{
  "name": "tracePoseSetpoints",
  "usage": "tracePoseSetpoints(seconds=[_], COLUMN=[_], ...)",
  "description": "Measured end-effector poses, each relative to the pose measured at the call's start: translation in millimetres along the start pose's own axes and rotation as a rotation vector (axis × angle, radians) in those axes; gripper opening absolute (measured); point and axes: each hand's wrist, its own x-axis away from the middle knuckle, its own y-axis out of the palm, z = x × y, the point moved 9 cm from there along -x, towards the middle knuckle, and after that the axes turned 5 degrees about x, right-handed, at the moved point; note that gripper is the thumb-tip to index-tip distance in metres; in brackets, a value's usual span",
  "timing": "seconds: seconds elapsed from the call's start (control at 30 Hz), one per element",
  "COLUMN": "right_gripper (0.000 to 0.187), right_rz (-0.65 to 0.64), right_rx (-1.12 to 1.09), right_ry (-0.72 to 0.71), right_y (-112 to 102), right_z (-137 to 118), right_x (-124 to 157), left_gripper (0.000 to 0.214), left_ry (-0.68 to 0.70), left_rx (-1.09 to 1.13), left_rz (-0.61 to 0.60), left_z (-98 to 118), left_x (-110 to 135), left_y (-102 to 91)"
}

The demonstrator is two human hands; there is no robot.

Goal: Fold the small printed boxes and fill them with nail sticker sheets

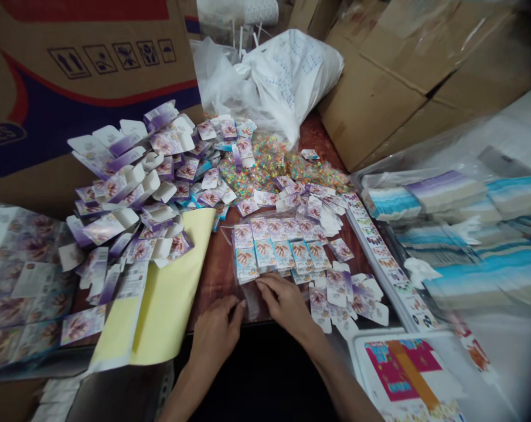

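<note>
Reddish tabletop [324, 138] crowded with printed cartons [129, 181]; left hand [215, 334], right hand [285, 305] apparently pinching clear plastic bag [243, 296]; cardboard boxes [371, 99] behind.

paper cartons [129, 187] left of hands [217, 334], cardboard boxes [371, 99] beyond

The light was dim and even, with no lamp or window in view and a slight yellow cast. Soft glare lay on the clear plastic wrap [476, 158] and the white plastic bag [287, 76]. Faint shadows fell beside the left hand [216, 334] and right hand [285, 308]. The printed cartons [269, 249] looked only moderately sharp, while the wide lens bent the edges, darkened the corners, and smeared the lower right.
</note>
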Motion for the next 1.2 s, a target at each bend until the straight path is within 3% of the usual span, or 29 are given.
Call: tracePoseSetpoints(seconds=[0.1, 0.23, 0.33, 0.43, 0.67, 0.83, 0.93, 1.07, 1.2], right_gripper=[0.022, 0.018, 0.028, 0.035, 0.024, 0.04, 0.038, 0.026, 0.026], right_rz=[0.032, -0.097, -0.041, 0.038, -0.035, 0.017, 0.036, -0.043, -0.029], right_rx=[-0.015, -0.005, 0.108, 0.208, 0.136, 0.308, 0.245, 0.162, 0.265], right_ry=[0.015, -0.094, -0.217, -0.247, -0.207, -0.194, -0.188, -0.149, -0.144], right_y=[-1.0, 19.0, 34.4, 43.2, 24.1, 32.4, 30.0, 10.2, -0.2], right_z=[-7.7, -29.0, -40.4, -44.1, -36.7, -26.7, -31.0, -24.2, -7.2], right_x=[4.0, 5.5, -7.9, -18.5, 1.2, -8.8, -1.9, 21.2, 11.0], left_gripper=[0.028, 0.025, 0.024, 0.027, 0.031, 0.032, 0.031, 0.033, 0.033], left_ry=[-0.016, 0.006, 0.031, 0.032, -0.062, 0.012, -0.017, -0.104, -0.055], left_rx=[0.034, -0.01, -0.026, 0.012, 0.041, 0.001, -0.016, 0.001, -0.009], left_rz=[0.024, 0.034, 0.048, 0.073, 0.211, 0.281, 0.318, 0.279, 0.221], left_z=[-6.3, -8.5, -7.0, -9.2, -29.2, -27.6, -29.8, -31.4, -22.7], left_x=[1.5, 3.1, 4.4, 6.3, 10.8, 11.7, 16.0, 20.7, 17.5], left_y=[-6.3, -7.2, -7.5, -10.2, -21.6, -26.7, -31.2, -30.5, -25.3])
